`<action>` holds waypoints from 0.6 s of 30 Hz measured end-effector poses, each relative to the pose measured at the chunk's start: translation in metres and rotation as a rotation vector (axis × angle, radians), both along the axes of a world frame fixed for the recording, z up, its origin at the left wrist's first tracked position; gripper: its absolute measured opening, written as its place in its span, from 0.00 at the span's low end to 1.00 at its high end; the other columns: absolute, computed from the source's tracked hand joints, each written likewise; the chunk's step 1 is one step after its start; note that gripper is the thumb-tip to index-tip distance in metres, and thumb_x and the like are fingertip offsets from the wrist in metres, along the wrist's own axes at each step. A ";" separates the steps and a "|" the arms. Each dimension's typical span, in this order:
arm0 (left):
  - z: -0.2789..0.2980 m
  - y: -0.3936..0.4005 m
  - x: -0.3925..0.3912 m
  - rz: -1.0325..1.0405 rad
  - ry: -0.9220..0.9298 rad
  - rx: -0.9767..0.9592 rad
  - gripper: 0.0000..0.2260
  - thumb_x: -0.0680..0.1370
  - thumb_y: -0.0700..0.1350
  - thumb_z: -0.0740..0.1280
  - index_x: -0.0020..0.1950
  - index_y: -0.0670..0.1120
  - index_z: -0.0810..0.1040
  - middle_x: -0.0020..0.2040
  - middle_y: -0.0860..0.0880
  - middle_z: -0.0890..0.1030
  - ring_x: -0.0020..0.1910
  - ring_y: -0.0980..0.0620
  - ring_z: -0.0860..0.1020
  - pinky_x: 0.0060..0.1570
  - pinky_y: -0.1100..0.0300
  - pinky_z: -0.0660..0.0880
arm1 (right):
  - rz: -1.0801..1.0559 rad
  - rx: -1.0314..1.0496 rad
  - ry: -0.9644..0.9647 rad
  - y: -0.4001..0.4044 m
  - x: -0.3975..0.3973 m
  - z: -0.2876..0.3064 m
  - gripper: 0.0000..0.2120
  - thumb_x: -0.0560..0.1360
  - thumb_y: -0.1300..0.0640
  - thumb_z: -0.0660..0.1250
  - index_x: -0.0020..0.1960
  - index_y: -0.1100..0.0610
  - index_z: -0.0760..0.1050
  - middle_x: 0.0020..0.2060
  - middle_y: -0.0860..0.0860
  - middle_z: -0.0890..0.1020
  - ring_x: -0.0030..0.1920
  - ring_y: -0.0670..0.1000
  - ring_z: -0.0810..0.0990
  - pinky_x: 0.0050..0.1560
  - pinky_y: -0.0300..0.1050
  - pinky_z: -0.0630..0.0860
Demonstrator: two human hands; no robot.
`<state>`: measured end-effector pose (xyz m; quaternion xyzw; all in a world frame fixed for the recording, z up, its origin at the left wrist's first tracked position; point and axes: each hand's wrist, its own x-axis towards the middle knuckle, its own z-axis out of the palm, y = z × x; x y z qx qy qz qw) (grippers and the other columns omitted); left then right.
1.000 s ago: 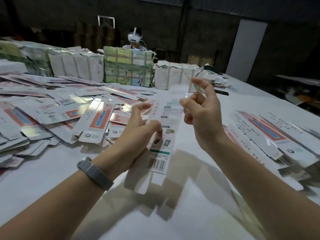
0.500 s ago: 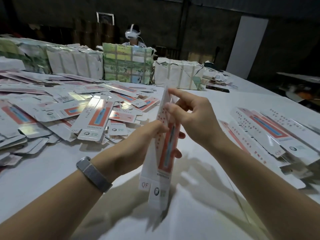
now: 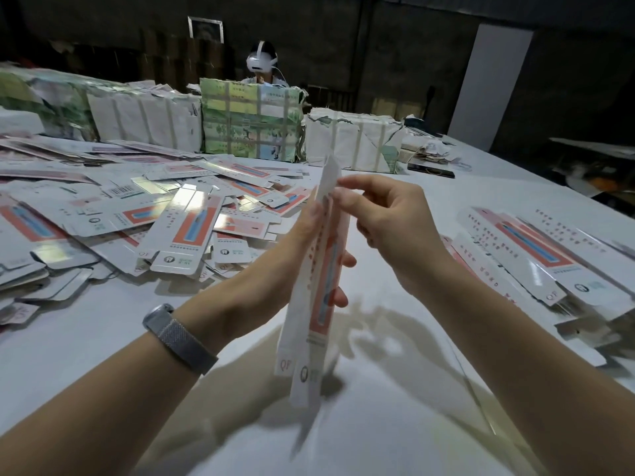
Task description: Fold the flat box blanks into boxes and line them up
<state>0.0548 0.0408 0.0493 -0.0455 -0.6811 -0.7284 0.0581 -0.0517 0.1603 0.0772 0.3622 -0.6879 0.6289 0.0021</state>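
My left hand (image 3: 292, 259) grips a long, narrow box blank (image 3: 318, 286) around its middle, fingers curled behind so the tips show at its right edge, holding it nearly upright above the white table (image 3: 395, 424). My right hand (image 3: 385, 228) pinches the blank's upper end, thumb and forefinger closed on the top edge, the other fingers loosely curled. The blank looks partly opened into a sleeve, its lower flaps hanging free and blurred; I cannot tell how far the panels have squared up.

To the left, a loose heap of flat blanks (image 3: 192, 221) sprawls across the table. To the right, near my forearm, more printed pieces (image 3: 536, 249) lie overlapped in a rough row; whether they are folded boxes I cannot tell. At the far side stand wrapped bundles (image 3: 251, 121), with a person wearing a headset (image 3: 262, 60) behind them.

The risk here, as I judge it, is a crooked crease: squeezing the thin card too hard at the middle could buckle a panel off its score line, and a pinch at one corner alone could twist the sleeve or tear a flap.
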 end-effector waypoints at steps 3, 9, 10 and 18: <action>0.001 -0.003 0.005 -0.026 -0.094 0.023 0.33 0.76 0.70 0.50 0.68 0.49 0.73 0.55 0.37 0.78 0.43 0.45 0.83 0.43 0.55 0.82 | 0.043 -0.015 -0.062 0.004 0.000 0.006 0.05 0.76 0.56 0.72 0.43 0.56 0.79 0.25 0.45 0.72 0.25 0.42 0.68 0.28 0.32 0.65; 0.000 -0.004 0.008 -0.032 -0.180 0.110 0.31 0.77 0.67 0.56 0.65 0.44 0.76 0.51 0.39 0.80 0.43 0.42 0.84 0.42 0.51 0.82 | 0.119 0.136 -0.095 0.012 -0.002 0.017 0.08 0.76 0.56 0.71 0.42 0.61 0.78 0.26 0.47 0.70 0.25 0.44 0.61 0.26 0.34 0.60; 0.000 -0.003 0.008 -0.031 -0.177 0.114 0.31 0.76 0.67 0.56 0.64 0.43 0.76 0.51 0.39 0.80 0.42 0.43 0.83 0.42 0.51 0.82 | 0.118 0.156 -0.102 0.014 -0.003 0.019 0.09 0.76 0.56 0.71 0.40 0.60 0.78 0.27 0.48 0.71 0.25 0.44 0.62 0.26 0.34 0.60; 0.002 -0.010 0.008 -0.132 -0.179 0.080 0.31 0.73 0.70 0.62 0.54 0.44 0.84 0.47 0.42 0.84 0.40 0.44 0.83 0.39 0.53 0.81 | 0.106 0.286 -0.172 0.026 -0.004 0.039 0.11 0.75 0.56 0.72 0.37 0.59 0.78 0.20 0.44 0.70 0.23 0.43 0.62 0.27 0.36 0.61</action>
